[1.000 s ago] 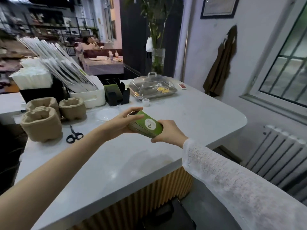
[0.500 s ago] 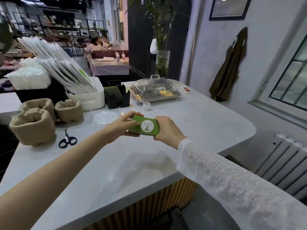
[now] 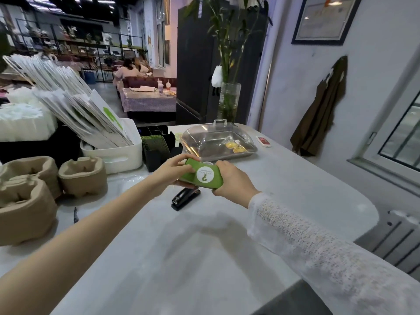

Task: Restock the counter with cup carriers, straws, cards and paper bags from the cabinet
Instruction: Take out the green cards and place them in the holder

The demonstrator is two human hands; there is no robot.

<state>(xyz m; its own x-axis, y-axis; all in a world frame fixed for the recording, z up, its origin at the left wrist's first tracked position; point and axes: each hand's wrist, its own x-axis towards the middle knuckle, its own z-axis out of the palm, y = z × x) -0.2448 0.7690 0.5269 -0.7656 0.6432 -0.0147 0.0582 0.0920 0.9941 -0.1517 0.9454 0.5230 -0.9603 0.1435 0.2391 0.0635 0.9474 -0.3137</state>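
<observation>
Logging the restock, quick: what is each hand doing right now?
Left hand: grips the left end of the green cards.
Right hand: grips their right end.

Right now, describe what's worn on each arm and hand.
The left hand is bare, and its forearm is bare as far as the frame shows: no sleeve, watch or rings visible. The right hand is bare too, but its arm wears a white, open-knit lace-like sleeve that ends at the wrist.
</observation>
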